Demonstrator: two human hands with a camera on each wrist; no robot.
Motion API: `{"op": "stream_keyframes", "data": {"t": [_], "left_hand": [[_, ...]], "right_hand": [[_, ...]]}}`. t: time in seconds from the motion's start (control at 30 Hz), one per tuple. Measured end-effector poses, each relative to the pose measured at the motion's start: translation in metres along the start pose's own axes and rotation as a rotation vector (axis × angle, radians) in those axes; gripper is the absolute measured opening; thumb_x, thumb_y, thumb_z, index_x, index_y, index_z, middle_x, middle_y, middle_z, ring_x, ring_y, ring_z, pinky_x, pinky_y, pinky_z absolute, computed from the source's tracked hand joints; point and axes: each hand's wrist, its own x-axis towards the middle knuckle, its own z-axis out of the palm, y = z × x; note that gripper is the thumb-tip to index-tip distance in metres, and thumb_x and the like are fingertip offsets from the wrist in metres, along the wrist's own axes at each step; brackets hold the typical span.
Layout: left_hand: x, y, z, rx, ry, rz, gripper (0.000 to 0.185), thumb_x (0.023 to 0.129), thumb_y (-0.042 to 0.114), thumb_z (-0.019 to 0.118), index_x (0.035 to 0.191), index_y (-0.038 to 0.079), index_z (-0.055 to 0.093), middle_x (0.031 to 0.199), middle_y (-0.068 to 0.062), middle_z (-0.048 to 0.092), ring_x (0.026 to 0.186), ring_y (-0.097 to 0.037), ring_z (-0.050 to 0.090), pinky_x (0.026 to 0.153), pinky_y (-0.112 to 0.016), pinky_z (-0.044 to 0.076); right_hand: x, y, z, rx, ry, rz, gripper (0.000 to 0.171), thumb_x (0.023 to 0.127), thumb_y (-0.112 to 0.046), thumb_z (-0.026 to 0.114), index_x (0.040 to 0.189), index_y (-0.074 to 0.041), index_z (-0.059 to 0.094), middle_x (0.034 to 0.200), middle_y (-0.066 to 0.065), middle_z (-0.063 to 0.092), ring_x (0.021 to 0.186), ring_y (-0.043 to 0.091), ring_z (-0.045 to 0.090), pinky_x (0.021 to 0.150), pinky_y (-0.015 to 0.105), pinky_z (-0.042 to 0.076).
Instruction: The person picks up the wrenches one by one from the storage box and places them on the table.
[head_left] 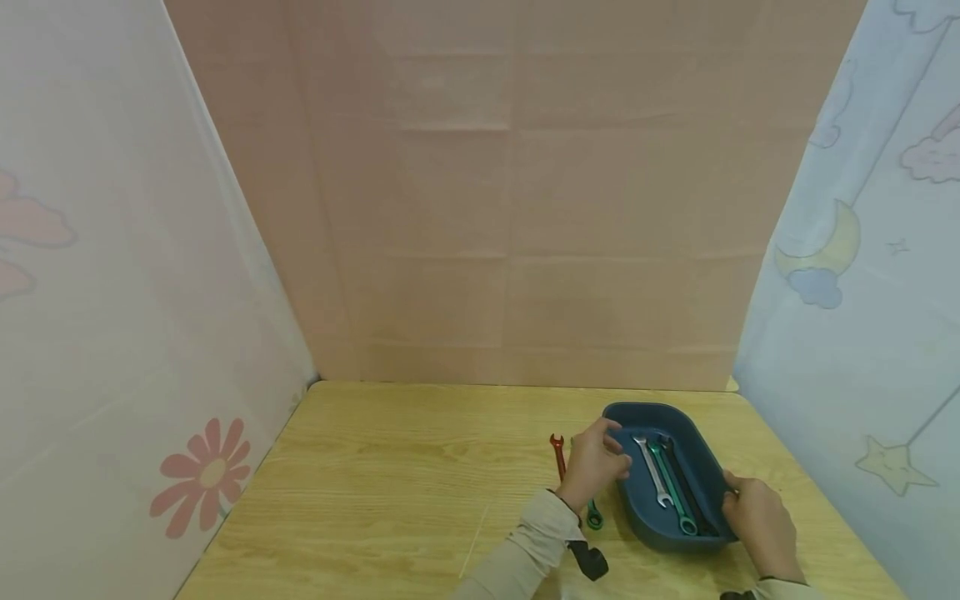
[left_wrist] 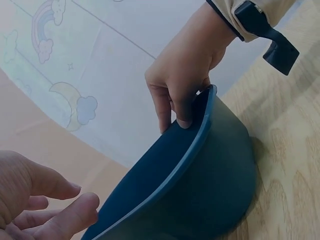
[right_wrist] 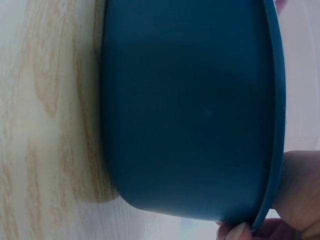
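**Head view: three in and two out, so I'm calling it partway**

So a dark blue tub (head_left: 697, 457) is sitting toward the right side of the counter (head_left: 390, 475), and it's holding three wrenches side by side: a silver wrench (head_left: 652, 469), a green wrench (head_left: 670, 483) and a black wrench (head_left: 686, 485). I'm counting those as the done part.

Just outside the tub, on its left, a red wrench (head_left: 558, 457) and a second green wrench (head_left: 594, 515) are lying on the bare wood. The left arm is covering a good chunk of both. If anything is left, I'm guessing it's that pair, but nothing here is proving they belong in with the others.

Now the hands. The right hand (head_left: 761, 517) is gripping the tub's right rim, its fingers pinching the wall between them; both wrist views are backing that up. The left hand (head_left: 592, 462) is hovering by the opposite rim, and its fingers are bending loosely, with a gap showing between thumb and forefinger in the left wrist view. I'm not seeing anything in that grip. Whether it's brushing the rim, I can't tell.

Neither hand is holding a wrench, so to me it's looking like a between-wrenches moment. The right wrist view is showing mostly tub wall, so it isn't helping with the count.
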Motion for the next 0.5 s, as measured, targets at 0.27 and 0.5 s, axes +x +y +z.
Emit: {"op": "stream_keyframes", "data": {"t": [0.27,0.5], "left_hand": [[-0.0005,-0.0020,0.0060,0.008,-0.013,0.024,0.048,0.084,-0.008,0.073,0.127,0.009,0.062,0.090,0.001,0.064,0.059,-0.001,0.063,0.054,-0.017,0.053],[0.0006,-0.0028,0.0085,0.054,-0.010,0.028,0.047,0.082,-0.010,0.074,0.125,0.007,0.062,0.092,-0.007,0.066,0.057,-0.002,0.062,0.052,-0.016,0.052]], "right_hand": [[0.0027,0.0007,0.0034,0.006,0.008,-0.030,0.041,0.089,0.004,0.050,0.128,0.017,0.054,0.086,0.030,0.067,0.045,0.018,0.039,0.041,0.033,0.035],[0.0012,-0.0005,0.0027,0.008,0.009,-0.039,0.040,0.089,0.004,0.050,0.126,0.017,0.054,0.078,0.025,0.066,0.044,0.018,0.036,0.041,0.033,0.034]]}}
